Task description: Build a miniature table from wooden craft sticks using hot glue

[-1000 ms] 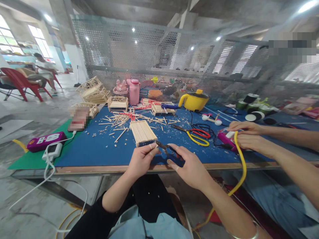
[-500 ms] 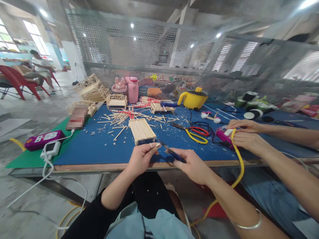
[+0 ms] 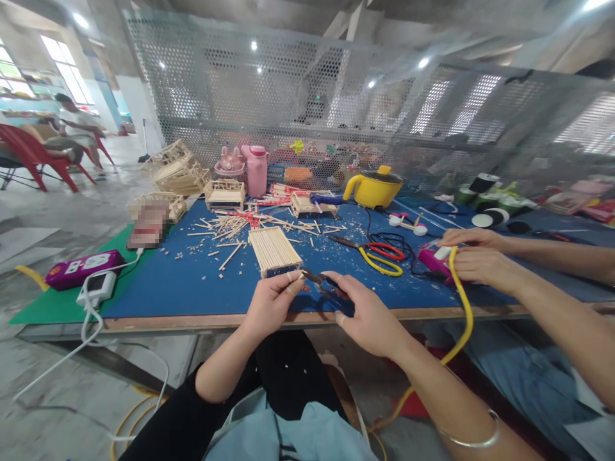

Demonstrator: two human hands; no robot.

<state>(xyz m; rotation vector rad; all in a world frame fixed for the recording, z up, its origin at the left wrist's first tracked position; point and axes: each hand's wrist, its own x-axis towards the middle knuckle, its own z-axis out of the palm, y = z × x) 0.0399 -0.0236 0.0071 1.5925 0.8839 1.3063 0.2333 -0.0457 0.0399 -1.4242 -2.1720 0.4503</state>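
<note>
My left hand [image 3: 270, 304] pinches the end of a small pale wooden stick [image 3: 302, 276], most of which the fingers hide. My right hand [image 3: 372, 317] is wrapped round dark-handled cutting pliers [image 3: 314, 278], whose jaws meet the stick at my left fingertips. Just beyond my hands lies a flat panel of wooden sticks [image 3: 273, 250], laid side by side on the blue mat. Loose cut sticks [image 3: 233, 224] are heaped behind it, among shavings and small offcuts.
Scissors [image 3: 379, 259] with red and yellow handles lie to the right. A co-worker's hands [image 3: 485, 262] hold a purple power strip [image 3: 435, 261] with a yellow cable. Behind stand a yellow pot [image 3: 377, 190], a pink bottle [image 3: 256, 171] and little wooden beds [image 3: 225, 194]. Left is a phone [image 3: 148, 224].
The pliers have come in to my left fingertips, their handles now spread wider in my right hand. My left hand stays nearly in place with the stick.
</note>
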